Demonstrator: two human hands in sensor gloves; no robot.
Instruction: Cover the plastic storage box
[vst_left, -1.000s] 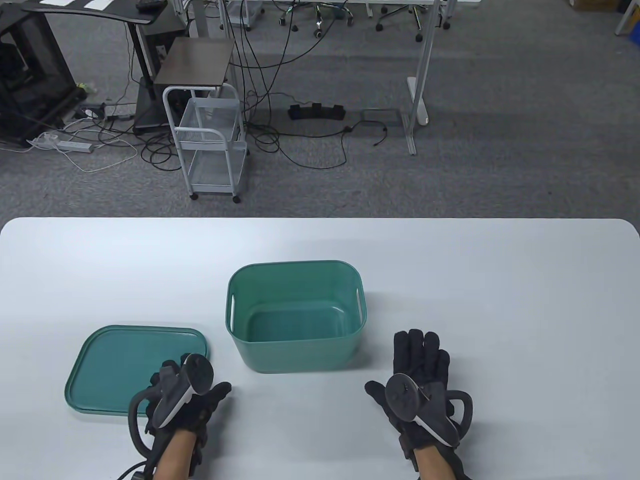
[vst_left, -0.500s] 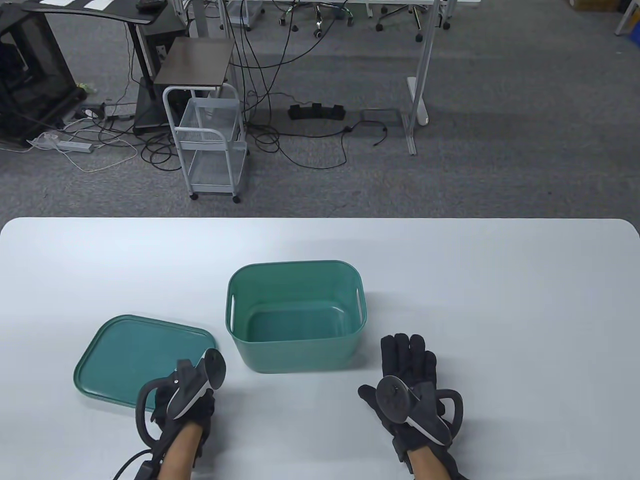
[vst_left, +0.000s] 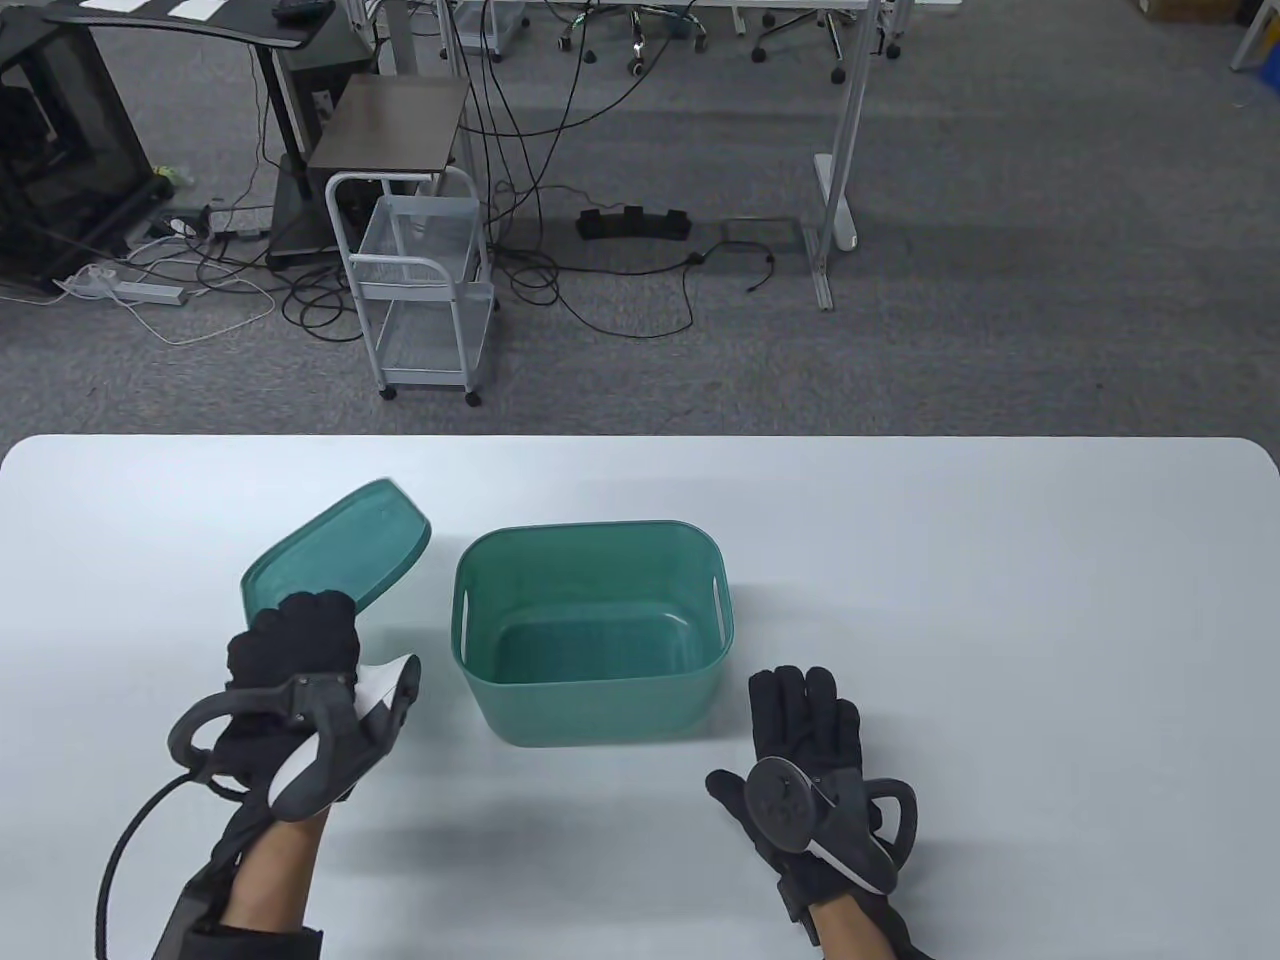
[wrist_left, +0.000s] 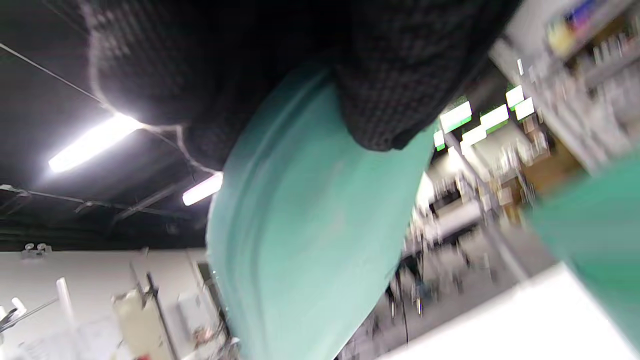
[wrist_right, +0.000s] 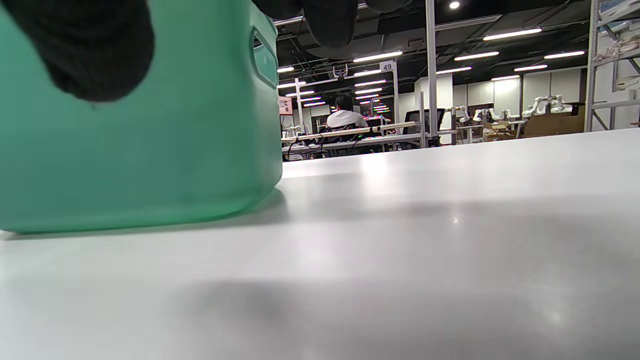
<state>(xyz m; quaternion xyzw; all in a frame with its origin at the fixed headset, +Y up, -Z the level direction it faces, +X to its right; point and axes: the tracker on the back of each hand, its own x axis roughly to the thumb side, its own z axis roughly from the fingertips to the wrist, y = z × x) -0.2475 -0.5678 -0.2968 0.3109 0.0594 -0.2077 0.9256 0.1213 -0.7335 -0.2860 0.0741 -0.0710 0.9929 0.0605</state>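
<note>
An open green plastic storage box (vst_left: 592, 632) stands on the white table (vst_left: 1000, 600), empty inside. My left hand (vst_left: 295, 640) grips the green lid (vst_left: 340, 545) by its near edge and holds it tilted in the air, just left of the box. The lid fills the left wrist view (wrist_left: 310, 225) under my gloved fingers (wrist_left: 395, 90), with the box wall at the right edge (wrist_left: 595, 230). My right hand (vst_left: 805, 715) lies flat and open on the table by the box's near right corner, holding nothing. The box wall (wrist_right: 135, 130) fills the left of the right wrist view.
Bare table surface stretches right of the box and behind it. A white wire cart (vst_left: 425, 285), cables and desk legs stand on the floor beyond the table's far edge.
My left hand has taken hold of the lid, lifted it off the table and tilted it up toward the box's left side. My right hand has slid slightly left and closer to me.
</note>
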